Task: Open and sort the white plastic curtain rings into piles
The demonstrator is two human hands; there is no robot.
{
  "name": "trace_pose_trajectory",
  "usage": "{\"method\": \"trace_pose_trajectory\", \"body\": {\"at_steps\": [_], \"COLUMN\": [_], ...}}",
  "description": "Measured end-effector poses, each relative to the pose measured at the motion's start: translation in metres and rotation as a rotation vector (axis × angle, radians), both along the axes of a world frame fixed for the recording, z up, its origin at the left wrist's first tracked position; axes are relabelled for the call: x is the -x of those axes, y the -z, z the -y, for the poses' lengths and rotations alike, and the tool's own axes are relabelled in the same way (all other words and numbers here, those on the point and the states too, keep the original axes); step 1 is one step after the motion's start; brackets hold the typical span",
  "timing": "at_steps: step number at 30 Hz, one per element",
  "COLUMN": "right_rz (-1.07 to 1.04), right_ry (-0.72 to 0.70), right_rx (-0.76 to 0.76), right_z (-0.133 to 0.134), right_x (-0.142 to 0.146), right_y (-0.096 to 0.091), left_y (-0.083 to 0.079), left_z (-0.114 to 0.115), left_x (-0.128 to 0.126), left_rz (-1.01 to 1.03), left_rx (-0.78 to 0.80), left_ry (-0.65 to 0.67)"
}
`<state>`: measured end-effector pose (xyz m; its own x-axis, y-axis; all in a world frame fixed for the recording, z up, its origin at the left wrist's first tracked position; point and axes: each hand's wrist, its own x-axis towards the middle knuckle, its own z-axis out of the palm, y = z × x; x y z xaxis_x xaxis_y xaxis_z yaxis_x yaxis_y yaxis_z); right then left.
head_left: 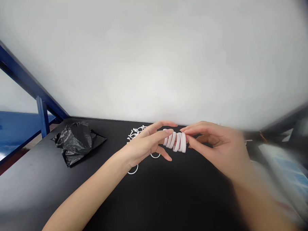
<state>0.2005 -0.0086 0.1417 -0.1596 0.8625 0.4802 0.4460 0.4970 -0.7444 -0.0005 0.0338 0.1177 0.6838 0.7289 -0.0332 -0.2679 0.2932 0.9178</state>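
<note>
Between my two hands hangs a short row of several white plastic rings (176,141), held above the black table (157,197). My left hand (148,143) pinches the row's left end with thumb and fingers. My right hand (213,143) pinches the right end with its fingertips. Single white rings (133,170) lie on the table under my left wrist, and a small heap of white rings (134,133) lies just behind my left hand.
A crumpled black plastic bag (76,141) lies at the table's far left. A white wall stands behind the table. A blue metal frame (43,115) rises at the left. Blurred objects sit at the right edge.
</note>
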Motion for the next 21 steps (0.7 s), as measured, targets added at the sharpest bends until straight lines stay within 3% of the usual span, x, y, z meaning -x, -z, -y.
{"method": "trace_pose_trajectory", "body": {"at_steps": [5,11,16,19,21], "right_rz": [0.038,-0.064,-0.06,-0.031,-0.016], "right_ry": [0.021,0.001,0.092,0.12,0.147], "right_rx": [-0.096,-0.043,-0.077,-0.09,-0.092], "right_z": [-0.002,-0.002,-0.001,0.0,0.001], "right_x": [-0.002,-0.002,-0.002,-0.003,-0.005], "right_y": [0.003,0.001,-0.002,-0.002,-0.001], "left_y": [0.003,0.002,0.006,0.006,0.002], "left_z": [0.003,0.01,0.014,0.017,0.02], "left_x": [-0.004,-0.012,-0.019,-0.02,-0.017], "left_rz": [0.113,0.179,0.16,0.142,0.109], "left_rx": [0.016,0.059,0.08,0.01,-0.131], "left_ry": [0.054,0.065,0.141,0.147,0.044]}}
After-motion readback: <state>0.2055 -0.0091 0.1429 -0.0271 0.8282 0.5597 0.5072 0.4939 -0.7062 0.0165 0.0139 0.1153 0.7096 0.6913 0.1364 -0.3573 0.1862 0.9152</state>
